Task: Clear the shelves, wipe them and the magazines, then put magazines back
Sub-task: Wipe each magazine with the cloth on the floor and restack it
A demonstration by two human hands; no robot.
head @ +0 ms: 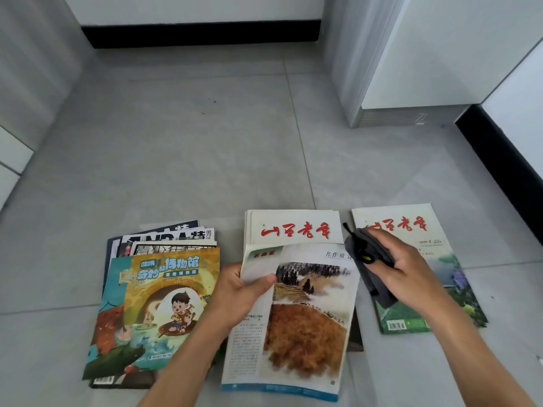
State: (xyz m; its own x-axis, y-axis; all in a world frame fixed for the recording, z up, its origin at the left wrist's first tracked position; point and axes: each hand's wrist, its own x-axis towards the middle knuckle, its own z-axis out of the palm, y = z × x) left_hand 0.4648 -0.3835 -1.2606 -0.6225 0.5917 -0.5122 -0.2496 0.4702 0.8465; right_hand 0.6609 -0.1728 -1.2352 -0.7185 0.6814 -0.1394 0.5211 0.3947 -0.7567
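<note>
Three groups of magazines lie on the grey floor. My left hand grips the left edge of a magazine showing a landscape painting, lifted over the middle stack with red calligraphy titles. My right hand holds a dark grey cloth above the gap between the middle stack and a single green-covered magazine on the right. On the left lies a pile topped by a cartoon cover with a boy in a boat.
A white cabinet with a metal edge stands at the back right. Black skirting runs along the far wall and along the right wall. Bare floor tiles stretch beyond the magazines.
</note>
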